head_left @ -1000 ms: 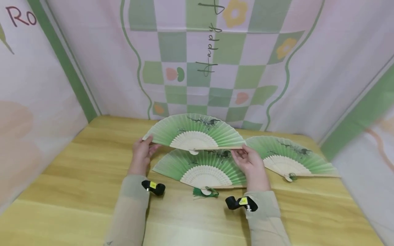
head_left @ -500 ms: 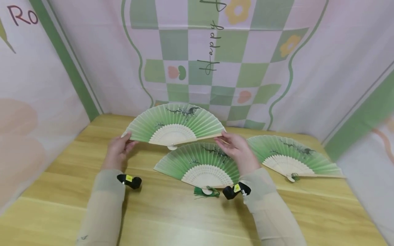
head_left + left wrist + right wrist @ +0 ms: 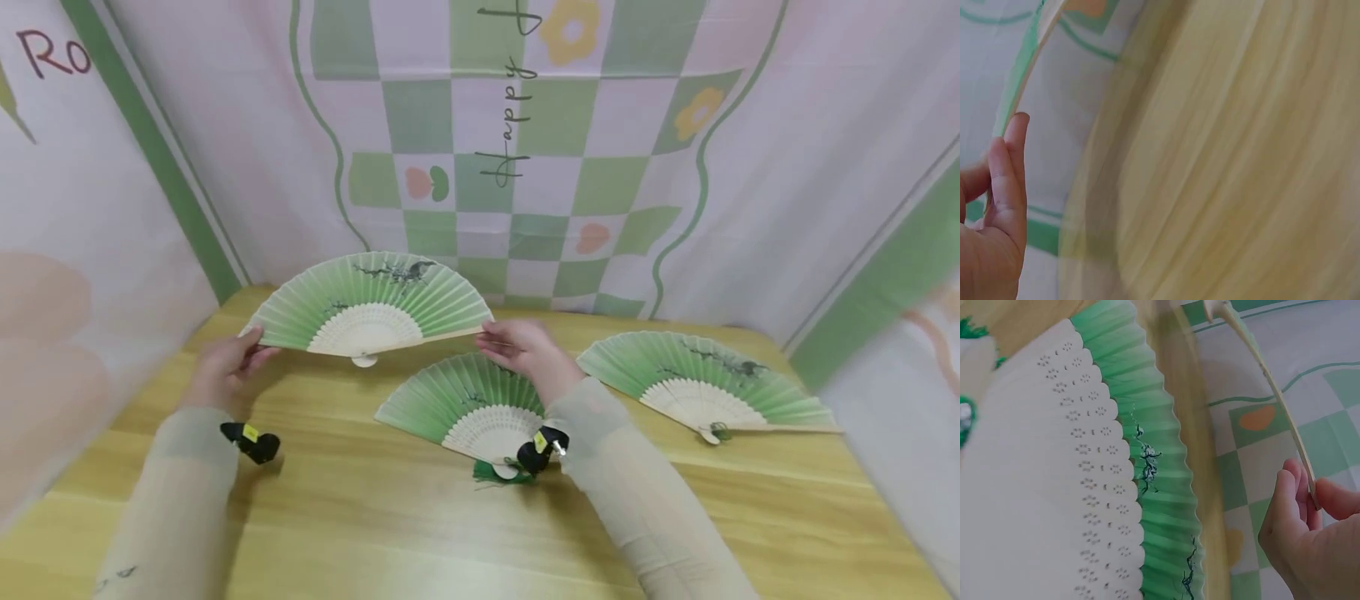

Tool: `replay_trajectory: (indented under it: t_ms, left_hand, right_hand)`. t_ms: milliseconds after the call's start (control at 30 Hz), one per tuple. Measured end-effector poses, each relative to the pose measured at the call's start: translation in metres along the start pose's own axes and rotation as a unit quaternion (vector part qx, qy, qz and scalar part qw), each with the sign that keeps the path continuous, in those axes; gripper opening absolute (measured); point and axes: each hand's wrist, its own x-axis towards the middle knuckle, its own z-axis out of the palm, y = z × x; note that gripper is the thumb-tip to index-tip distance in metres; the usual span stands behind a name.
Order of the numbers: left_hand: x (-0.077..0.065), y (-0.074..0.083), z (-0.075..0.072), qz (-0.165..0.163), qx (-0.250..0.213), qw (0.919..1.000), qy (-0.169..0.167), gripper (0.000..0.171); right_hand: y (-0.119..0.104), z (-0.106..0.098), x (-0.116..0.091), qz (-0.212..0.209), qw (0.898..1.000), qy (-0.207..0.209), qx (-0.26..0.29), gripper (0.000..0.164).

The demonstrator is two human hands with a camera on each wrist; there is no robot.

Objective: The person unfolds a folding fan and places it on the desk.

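Observation:
Between both hands an open green folding fan [image 3: 450, 300] with a pale ribbed base and a dark branch print is held above the table. My left hand [image 3: 225, 362] pinches its left end; in the left wrist view the left hand [image 3: 997, 219] has thumb and fingers on the fan's edge [image 3: 1019, 87]. My right hand [image 3: 525, 350] pinches the other end, seen in the right wrist view as a hand [image 3: 1310, 537] gripping the thin outer stick [image 3: 1288, 415]. Beneath the right arm lies a second open fan [image 3: 435, 408] with a green tassel [image 3: 495, 473], partly covered by that arm.
A third open fan [image 3: 705, 383] lies on the right of the wooden table [image 3: 360, 517]. Behind the table hangs a checkered curtain [image 3: 540, 117], with pale side panels [image 3: 97, 208] at left and right. Black wrist cameras sit on both sleeves.
Both hands have carried the held fan leftward, away from above the second fan. The right forearm now crosses the second fan's right part. The two fans on the table stay put.

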Motion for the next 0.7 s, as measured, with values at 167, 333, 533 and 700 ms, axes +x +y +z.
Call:
replay_trajectory:
  t_ms: [167, 333, 533, 700]
  left_hand:
    - [0.003, 0.01, -0.018, -0.025, 0.017, 0.9995, -0.01, 0.034]
    - [0.005, 0.022, -0.029, -0.051, 0.028, 0.9982, -0.018, 0.036]
    - [0.005, 0.03, -0.04, -0.053, 0.028, 0.9982, 0.004, 0.036]
    - [0.003, 0.026, -0.046, -0.058, -0.002, 0.9968, 0.055, 0.029]
  right_hand:
    - [-0.002, 0.018, 0.011, 0.012, 1.0, 0.003, -0.016, 0.011]
    - [0.001, 0.032, 0.019, 0.015, 0.999, 0.012, -0.042, 0.006]
    - [0.013, 0.048, 0.027, 0.026, 0.997, 0.026, -0.067, 0.015]
    - [0.023, 0.053, 0.034, 0.032, 0.996, 0.035, -0.071, 0.009]
